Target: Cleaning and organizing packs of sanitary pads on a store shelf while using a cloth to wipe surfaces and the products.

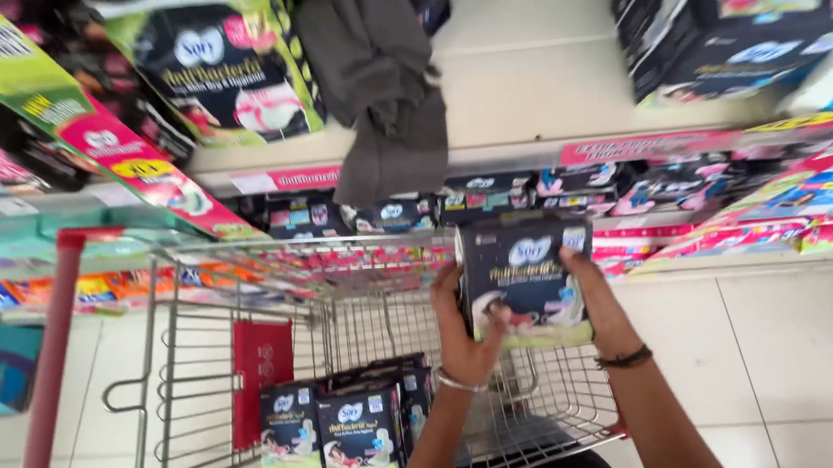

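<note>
Item: dark flat packet (526,280) with a pale green lower band, held upright above the right side of the wire shopping trolley (179,385). Left hand (466,335) closed around its left edge, thumb across the front; right hand (593,294) clasping its right edge. Inside the trolley, near the front rim: three like packets (348,431) standing side by side. Red card (263,373) against the trolley's left wall. Behind: shelf (534,83) stocked with similar packs; grey cloth (378,77) hanging over its edge.
</note>
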